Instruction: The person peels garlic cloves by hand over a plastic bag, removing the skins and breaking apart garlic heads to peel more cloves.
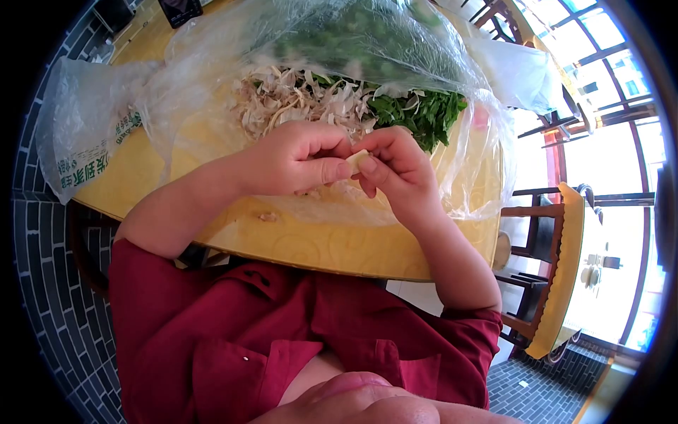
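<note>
A pale garlic clove (357, 160) is pinched between the fingertips of both hands, just above the near part of the table. My left hand (311, 159) comes in from the left with its thumb pressed against the clove. From the right, my right hand (397, 164) grips the same clove between thumb and forefinger. Right behind the hands lies a heap of papery garlic skins (293, 102). Green leafy vegetables (417, 113) lie beside the skins, partly under a clear plastic bag (367, 42). The other fingers of both hands are curled and partly hidden.
The yellow-covered table (318, 247) curves in front of me. A printed plastic bag (92, 134) lies at its left, and a dark phone-like device (180, 10) stands at the back. A white bag (519, 74), chairs (526, 268) and another table (565, 283) are at the right.
</note>
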